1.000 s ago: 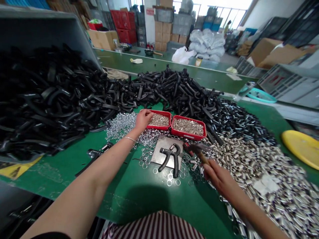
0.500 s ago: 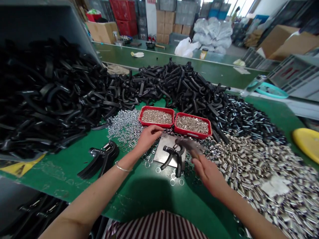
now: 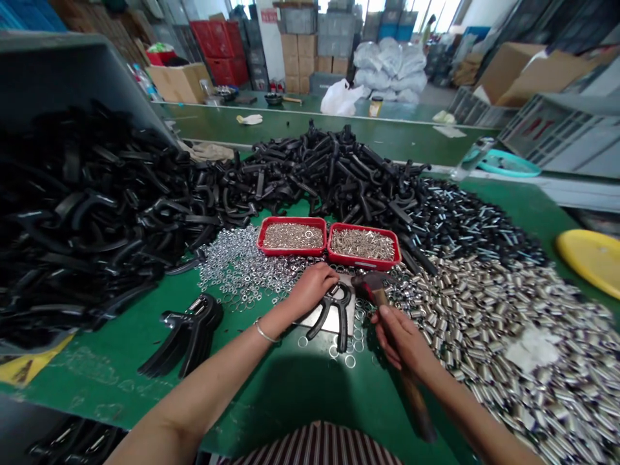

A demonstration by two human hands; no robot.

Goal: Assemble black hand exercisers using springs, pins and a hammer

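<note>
My right hand (image 3: 402,336) is wrapped around the wooden handle of a hammer (image 3: 380,296), its metal head up by the right side of a steel plate (image 3: 330,320). On that plate lies a black hand grip exerciser (image 3: 342,316), its two legs spread towards me. My left hand (image 3: 316,287) is closed in a pinch at the upper left of the exerciser; what its fingertips hold is hidden. Several thin metal rings (image 3: 349,361) lie around the plate. Just beyond it stand two red trays of small metal parts, the left tray (image 3: 292,252) and the right tray (image 3: 364,263).
Assembled black hand grips (image 3: 186,332) lie nested at left. A heap of black handles (image 3: 334,161) spreads across the back from a tipped bin (image 3: 97,58). Silver nuts (image 3: 227,265) lie left of the trays, metal sleeves (image 3: 489,310) at right, beside a yellow lid (image 3: 591,261).
My left hand has moved from beside the left tray to the top of the exerciser. The hammer has drawn back slightly from the exerciser, its handle now showing below my right hand. The whole view has shifted.
</note>
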